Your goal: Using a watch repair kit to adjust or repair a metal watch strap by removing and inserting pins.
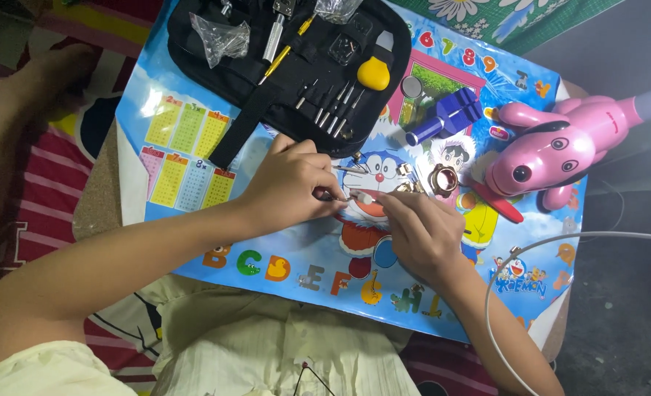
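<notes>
a small metal part [346, 196], too tiny to identify, lies at the middle of the picture-printed board [193, 147], pinched between both hands. the left hand [289, 187] closes its fingers on a thin tool touching the part; the right hand [421, 235] closes on a pale-tipped tool [369, 197] meeting it from the right. it looks like fine fitting work in mid-step, calling for steady, small pressure. both wrists rest low, forearms converging from near. just right lies a gold ring-shaped case [443, 178]; farther off, a blue holder tool [446, 116], an open black tool pouch [289, 66], and a pink toy dog [560, 147].
</notes>
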